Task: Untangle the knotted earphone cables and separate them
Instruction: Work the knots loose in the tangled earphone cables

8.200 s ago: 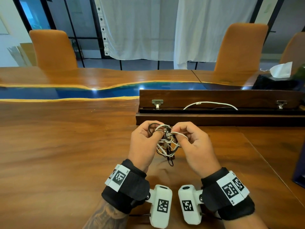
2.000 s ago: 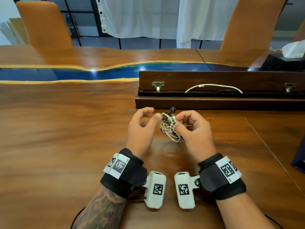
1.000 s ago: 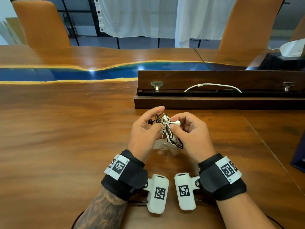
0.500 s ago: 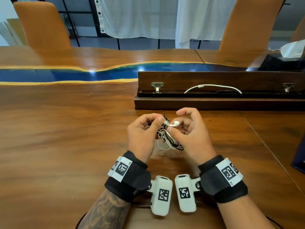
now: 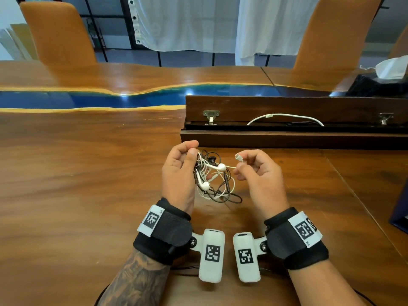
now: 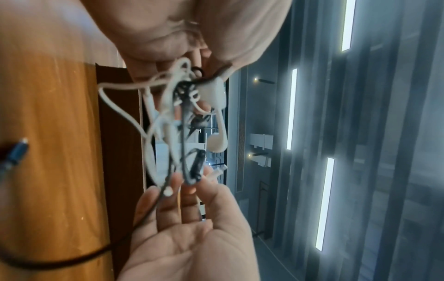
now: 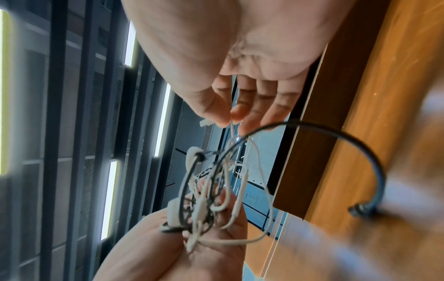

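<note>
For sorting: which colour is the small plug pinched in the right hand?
White plug, in the right hand; head view shows it best.

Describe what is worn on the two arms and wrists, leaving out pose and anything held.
Each wrist has a black fabric band: left band, right band. Each band carries a white tag printed with a black square code. A white rounded camera pod with its own code hangs inside each wrist. The left forearm is tattooed; no sleeves show.
</note>
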Available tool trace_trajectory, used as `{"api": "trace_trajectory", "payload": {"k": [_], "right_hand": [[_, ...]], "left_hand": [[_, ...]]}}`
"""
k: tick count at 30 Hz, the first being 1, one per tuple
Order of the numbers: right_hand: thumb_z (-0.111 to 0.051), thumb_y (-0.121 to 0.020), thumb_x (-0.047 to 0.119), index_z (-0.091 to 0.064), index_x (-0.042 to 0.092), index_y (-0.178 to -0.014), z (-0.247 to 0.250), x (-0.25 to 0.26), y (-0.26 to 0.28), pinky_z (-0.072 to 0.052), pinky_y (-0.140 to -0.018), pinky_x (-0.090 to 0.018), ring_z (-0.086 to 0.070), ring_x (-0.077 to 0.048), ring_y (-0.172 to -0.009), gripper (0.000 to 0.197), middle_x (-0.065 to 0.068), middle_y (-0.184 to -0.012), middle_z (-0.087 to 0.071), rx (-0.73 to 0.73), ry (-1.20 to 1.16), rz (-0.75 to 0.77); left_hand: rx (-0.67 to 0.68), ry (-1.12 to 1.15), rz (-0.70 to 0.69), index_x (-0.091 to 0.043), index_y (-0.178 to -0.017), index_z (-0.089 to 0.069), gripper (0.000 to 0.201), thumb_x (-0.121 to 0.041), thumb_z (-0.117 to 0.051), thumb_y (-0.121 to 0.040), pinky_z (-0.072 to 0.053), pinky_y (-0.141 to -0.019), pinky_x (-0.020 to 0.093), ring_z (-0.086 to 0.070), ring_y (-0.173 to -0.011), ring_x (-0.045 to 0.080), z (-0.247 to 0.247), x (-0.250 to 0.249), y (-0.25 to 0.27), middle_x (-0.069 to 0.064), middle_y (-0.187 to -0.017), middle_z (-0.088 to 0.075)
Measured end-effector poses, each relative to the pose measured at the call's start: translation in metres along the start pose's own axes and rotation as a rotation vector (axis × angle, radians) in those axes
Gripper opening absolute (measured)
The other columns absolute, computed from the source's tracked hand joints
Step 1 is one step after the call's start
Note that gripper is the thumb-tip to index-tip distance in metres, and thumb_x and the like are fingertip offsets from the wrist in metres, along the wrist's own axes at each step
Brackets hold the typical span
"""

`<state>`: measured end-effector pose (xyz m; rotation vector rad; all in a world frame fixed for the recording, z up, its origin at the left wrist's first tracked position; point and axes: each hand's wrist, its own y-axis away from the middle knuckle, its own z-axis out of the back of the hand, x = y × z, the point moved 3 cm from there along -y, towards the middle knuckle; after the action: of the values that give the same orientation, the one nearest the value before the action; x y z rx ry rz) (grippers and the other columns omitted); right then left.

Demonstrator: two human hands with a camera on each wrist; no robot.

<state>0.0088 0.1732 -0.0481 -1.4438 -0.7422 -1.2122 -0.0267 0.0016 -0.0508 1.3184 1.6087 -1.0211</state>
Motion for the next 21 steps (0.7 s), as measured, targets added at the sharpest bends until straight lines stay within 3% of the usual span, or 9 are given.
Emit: {"api": "trace_trajectory", "payload": {"k": [2,4,7,9,13,16,19,21], "right_hand": [[-0.059,-0.094,0.0,-0.069,0.024,-0.094,0.001,0.002,0.0,-0.059,-0.076,-0.033,-0.068,-0.023,-0.088,0.026,0.004,-0.091,-0.07,-0.037,0.005,0.015],[-0.056,-0.097,0.004,-0.071,0.025,-0.096,0.004,0.004,-0.001,-0.057,-0.077,-0.03,-0.067,-0.015,-0.093,0.026,0.011,-0.095,-0.071,-0.09,-0.01,0.022],[-0.048,-0.094,0.022,-0.07,0.027,-0.108,0.005,0.008,0.0,-0.055,-0.079,-0.022,-0.064,-0.005,-0.102,0.027,0.018,-0.106,-0.07,-0.108,-0.052,0.029],[-0.048,-0.097,0.028,-0.067,0.027,-0.119,0.002,0.007,0.0,-0.055,-0.082,-0.021,-0.063,-0.005,-0.109,0.029,0.017,-0.115,-0.067,-0.045,-0.046,0.008],[-0.052,-0.103,0.012,-0.065,0.023,-0.125,-0.009,0.001,0.003,-0.053,-0.089,-0.023,-0.064,-0.003,-0.111,0.027,0.009,-0.117,-0.07,0.16,-0.018,-0.116],[-0.058,-0.098,0.002,-0.069,0.02,-0.117,-0.011,0.004,0.005,-0.056,-0.088,-0.023,-0.069,-0.007,-0.103,0.028,0.004,-0.108,-0.074,0.219,-0.004,-0.074],[-0.063,-0.095,0.002,-0.069,0.023,-0.107,-0.005,0.008,0.004,-0.056,-0.079,-0.02,-0.069,-0.005,-0.094,0.025,0.009,-0.098,-0.073,0.116,0.045,0.035],[-0.063,-0.094,-0.001,-0.067,0.022,-0.102,-0.002,0.01,0.003,-0.055,-0.076,-0.02,-0.069,-0.006,-0.09,0.024,0.01,-0.094,-0.071,0.054,0.019,0.066]], "left_hand": [[0.063,0.049,0.036,-0.016,-0.111,-0.065,0.022,-0.008,-0.047,-0.104,-0.054,-0.069,0.039,-0.058,-0.081,0.025,-0.004,-0.003,0.003,0.005,-0.09,-0.062],[0.129,0.104,0.058,-0.011,-0.114,-0.062,0.023,-0.005,-0.042,-0.105,-0.053,-0.067,0.031,-0.059,-0.073,0.016,-0.007,-0.005,0.004,0.003,-0.084,-0.06],[0.184,0.124,0.066,-0.008,-0.112,-0.06,0.025,-0.001,-0.038,-0.103,-0.048,-0.069,0.034,-0.055,-0.067,0.014,-0.01,-0.006,0.005,0.0,-0.074,-0.057],[0.224,0.133,0.066,-0.006,-0.109,-0.059,0.026,0.002,-0.035,-0.101,-0.047,-0.066,0.031,-0.051,-0.064,0.015,-0.014,-0.008,0.008,0.001,-0.07,-0.054],[0.317,0.142,0.075,-0.003,-0.109,-0.056,0.028,0.008,-0.032,-0.097,-0.049,-0.062,0.028,-0.05,-0.062,0.016,-0.018,-0.008,0.014,0.004,-0.067,-0.051],[0.347,0.053,0.025,-0.008,-0.12,-0.055,0.039,0.007,-0.047,-0.085,-0.053,-0.072,0.03,-0.058,-0.078,0.019,-0.019,-0.008,0.013,0.006,-0.088,-0.059],[0.338,-0.127,-0.035,-0.015,-0.133,-0.049,0.059,0.017,-0.053,-0.083,-0.055,-0.078,0.025,-0.063,-0.091,0.005,-0.019,-0.009,0.015,0.006,-0.122,-0.055],[0.351,-0.205,-0.05,-0.02,-0.137,-0.047,0.065,0.02,-0.054,-0.086,-0.055,-0.081,0.023,-0.064,-0.091,0.001,-0.02,-0.008,0.017,0.002,-0.131,-0.052]]}}
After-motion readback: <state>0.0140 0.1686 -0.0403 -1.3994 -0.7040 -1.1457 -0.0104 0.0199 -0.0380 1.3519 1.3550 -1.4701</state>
